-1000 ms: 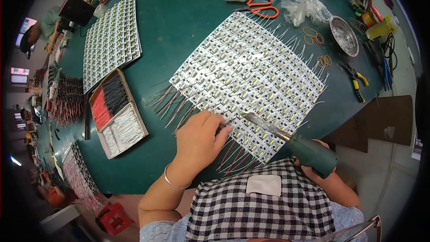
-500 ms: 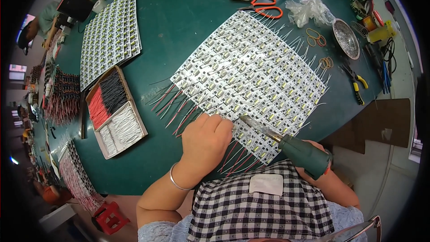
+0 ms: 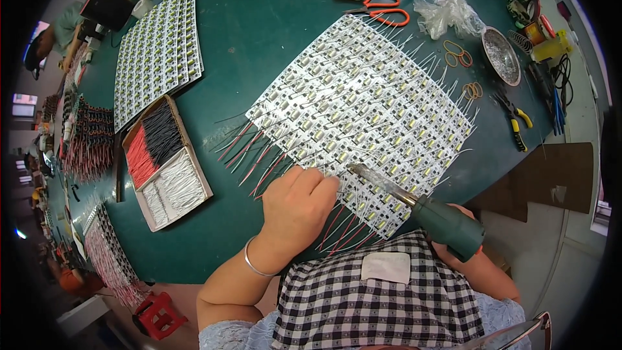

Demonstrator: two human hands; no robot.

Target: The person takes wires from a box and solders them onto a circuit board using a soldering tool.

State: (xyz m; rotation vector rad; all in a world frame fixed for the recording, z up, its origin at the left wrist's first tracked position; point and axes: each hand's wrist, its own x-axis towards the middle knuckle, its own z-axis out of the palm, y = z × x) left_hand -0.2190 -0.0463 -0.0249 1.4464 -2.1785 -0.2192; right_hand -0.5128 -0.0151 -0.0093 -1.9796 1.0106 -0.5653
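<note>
A white circuit board panel (image 3: 363, 91), covered in rows of small LED modules and thin wires, lies in front of me on the green table. My left hand (image 3: 299, 201) is closed over its near edge, fingertips pressed together and turned away from view, so what they pinch is hidden. Wrapped round the green handle of a soldering iron (image 3: 447, 223), my right hand (image 3: 453, 246) is partly hidden behind it. The iron's metal tip touches or hovers just over the board beside my left fingers. Red, white and black wires (image 3: 256, 155) stick out along the near edge.
Left of the board, a cardboard box (image 3: 210, 192) holds sorted red, black and white wires. Beyond it lies another LED panel (image 3: 159, 58). Orange-handled scissors (image 3: 389, 10), a plastic bag (image 3: 450, 14), a metal bowl (image 3: 500, 57) and yellow-handled pliers (image 3: 517, 126) lie around the far and right sides.
The soldering iron has shifted slightly right and toward me, its tip still near the same spot. My left hand has edged a little to the right, fingers still closed.
</note>
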